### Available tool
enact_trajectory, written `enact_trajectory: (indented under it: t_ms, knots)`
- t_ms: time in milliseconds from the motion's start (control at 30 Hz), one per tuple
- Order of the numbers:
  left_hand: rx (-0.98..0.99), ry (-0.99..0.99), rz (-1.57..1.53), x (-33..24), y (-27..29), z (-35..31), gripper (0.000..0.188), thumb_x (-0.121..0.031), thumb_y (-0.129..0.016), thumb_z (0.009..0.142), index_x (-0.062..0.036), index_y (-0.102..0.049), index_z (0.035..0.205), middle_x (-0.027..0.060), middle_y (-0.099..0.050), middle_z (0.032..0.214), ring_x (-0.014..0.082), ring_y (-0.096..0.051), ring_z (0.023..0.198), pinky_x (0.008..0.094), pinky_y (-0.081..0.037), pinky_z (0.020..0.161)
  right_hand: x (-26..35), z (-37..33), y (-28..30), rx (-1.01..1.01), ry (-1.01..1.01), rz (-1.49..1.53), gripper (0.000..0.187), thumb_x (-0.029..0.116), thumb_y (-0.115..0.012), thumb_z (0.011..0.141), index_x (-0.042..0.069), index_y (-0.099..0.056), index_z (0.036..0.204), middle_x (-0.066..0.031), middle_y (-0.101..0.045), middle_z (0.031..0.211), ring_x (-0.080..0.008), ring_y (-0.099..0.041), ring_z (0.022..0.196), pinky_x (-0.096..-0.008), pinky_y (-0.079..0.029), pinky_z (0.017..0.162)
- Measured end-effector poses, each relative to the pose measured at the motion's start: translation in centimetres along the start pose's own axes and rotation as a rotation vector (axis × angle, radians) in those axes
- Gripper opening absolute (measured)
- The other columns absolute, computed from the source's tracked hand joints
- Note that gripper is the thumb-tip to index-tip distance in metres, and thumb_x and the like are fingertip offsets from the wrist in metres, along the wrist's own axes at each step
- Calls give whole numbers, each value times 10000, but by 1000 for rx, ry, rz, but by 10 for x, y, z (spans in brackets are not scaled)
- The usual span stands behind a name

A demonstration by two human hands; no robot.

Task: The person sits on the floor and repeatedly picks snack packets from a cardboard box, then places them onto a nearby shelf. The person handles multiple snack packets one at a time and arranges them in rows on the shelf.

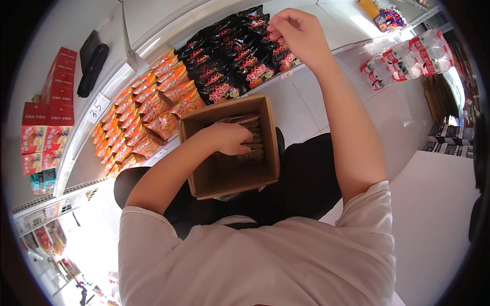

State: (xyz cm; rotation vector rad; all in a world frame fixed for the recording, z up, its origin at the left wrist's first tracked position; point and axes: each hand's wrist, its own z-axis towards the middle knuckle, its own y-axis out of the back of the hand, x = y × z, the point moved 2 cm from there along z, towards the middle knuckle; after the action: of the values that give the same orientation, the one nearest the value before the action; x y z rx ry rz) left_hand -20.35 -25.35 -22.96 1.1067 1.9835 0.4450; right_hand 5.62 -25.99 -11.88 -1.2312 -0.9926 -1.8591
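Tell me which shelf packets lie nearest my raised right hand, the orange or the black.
The black packets with red print: in this view they sit beside your right hand, while the orange packets lie farther left.

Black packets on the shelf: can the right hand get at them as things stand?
Likely yes: the right hand is at the right edge of the black packets, and nothing visible stands between them.

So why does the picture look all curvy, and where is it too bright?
In the head view, fisheye distortion curves the long shelf edge, with black around the rim; in the head view, the lower left is washed out white, while the inside of the cardboard box looks dimmer, shaded.
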Motion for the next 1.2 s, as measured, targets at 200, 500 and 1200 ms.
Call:
enact_trajectory:
  t_ms: [200,500,1200]
  knots:
    - [162,224,81,5,-105,73,499,-452,-725,924,-65,-749,1238,183,-760,1215,362,-715,1189,493,-577,988,-17,2,-23,142,23,3,95,14,-624,1009,-7,-703,961,-45,-711,834,-149,-691,757,-299,-561,680]
    - [-39,305,-26,41,-166,109,379,-298,-705,940,-89,-755,1252,163,-739,1307,354,-725,1191,503,-595,974,-14,-12,-30,218,115,-242,58,47,-670,966,1,-704,956,-61,-696,800,-166,-684,730,-332,-546,662]
    - [-386,-164,156,1,54,-117,87,-100,-662,870,-33,-684,921,142,-672,996,389,-684,954,504,-557,788,64,-76,-85,687,298,-547,159,193,-734,912,37,-707,907,-133,-687,884,-363,-700,871,-478,-551,745]
